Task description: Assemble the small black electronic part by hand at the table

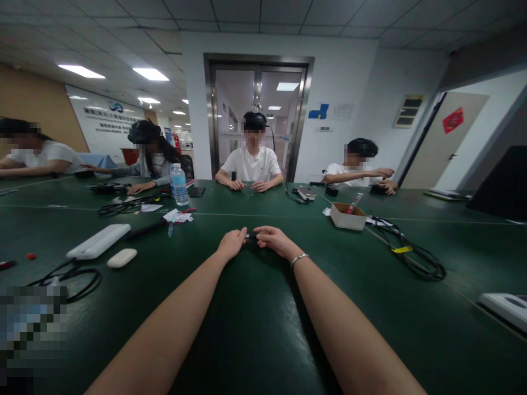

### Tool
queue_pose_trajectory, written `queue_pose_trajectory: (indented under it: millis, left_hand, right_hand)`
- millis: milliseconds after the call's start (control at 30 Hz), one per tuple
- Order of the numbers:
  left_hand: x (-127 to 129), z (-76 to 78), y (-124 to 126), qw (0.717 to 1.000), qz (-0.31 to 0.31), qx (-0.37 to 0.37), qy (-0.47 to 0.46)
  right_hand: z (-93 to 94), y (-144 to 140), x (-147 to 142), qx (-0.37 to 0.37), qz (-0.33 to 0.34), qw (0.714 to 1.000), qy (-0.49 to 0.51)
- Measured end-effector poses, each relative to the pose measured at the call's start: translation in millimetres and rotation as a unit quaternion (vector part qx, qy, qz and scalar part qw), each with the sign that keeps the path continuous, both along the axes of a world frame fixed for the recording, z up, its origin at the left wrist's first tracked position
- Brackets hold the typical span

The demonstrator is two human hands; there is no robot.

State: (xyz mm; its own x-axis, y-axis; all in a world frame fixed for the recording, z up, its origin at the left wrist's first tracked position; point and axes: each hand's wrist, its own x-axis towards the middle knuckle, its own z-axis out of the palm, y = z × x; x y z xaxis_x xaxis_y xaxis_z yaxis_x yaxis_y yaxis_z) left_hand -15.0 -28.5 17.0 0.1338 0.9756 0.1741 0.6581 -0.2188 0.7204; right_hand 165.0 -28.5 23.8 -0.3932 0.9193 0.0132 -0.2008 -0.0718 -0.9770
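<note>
A small dark object (251, 236) is pinched at each end between the left hand (233, 243) and right hand (272, 239), just above the smooth green table (255, 329). It is judged light, rigid, best held by its ends. Beyond, an open cardboard box (348, 216) and a clear plastic bottle (178, 185) are seen.

A single head-worn view looks forward and slightly down across the green table (263, 329), toward the glass door (257, 115) beyond.
</note>
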Motion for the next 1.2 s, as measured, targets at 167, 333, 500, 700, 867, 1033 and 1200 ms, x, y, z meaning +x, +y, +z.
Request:
queue_pose_trajectory:
  millis: [167, 333, 500, 700, 867, 1033, 1200]
  left_hand:
    - [-2, -6.2, 5, 0.997, -0.041, 0.028, -0.051]
    - [-4, -15.2, 14, 0.974, -0.13, -0.002, -0.185]
    - [-3, -14.9, 14, 0.971, -0.131, -0.003, -0.201]
    - [-2, -15.3, 12, 0.963, -0.136, 0.029, -0.232]
    - [-4, -13.2, 11, 0.969, -0.12, 0.072, -0.206]
    - [-3, -8.8, 6, 0.97, -0.126, 0.065, -0.197]
    - [-3, -8.5, 4, 0.976, -0.122, 0.02, -0.182]
  right_hand:
    - [-0.8, 2, -1, -0.017, -0.03, 0.999, 0.016]
    - [-1.2, 2, -1, -0.016, -0.033, 0.999, 0.023]
    - [-3.6, 4, -1, -0.011, -0.035, 0.999, 0.019]
    - [-1.6, 2, -2, -0.013, -0.039, 0.999, 0.01]
    - [-1.0, 1, -2, -0.012, -0.043, 0.999, 0.007]
    - [-0.4, 1, -1, -0.013, -0.043, 0.999, 0.01]
    - [-1.4, 1, 0, -0.007, -0.033, 0.999, 0.007]
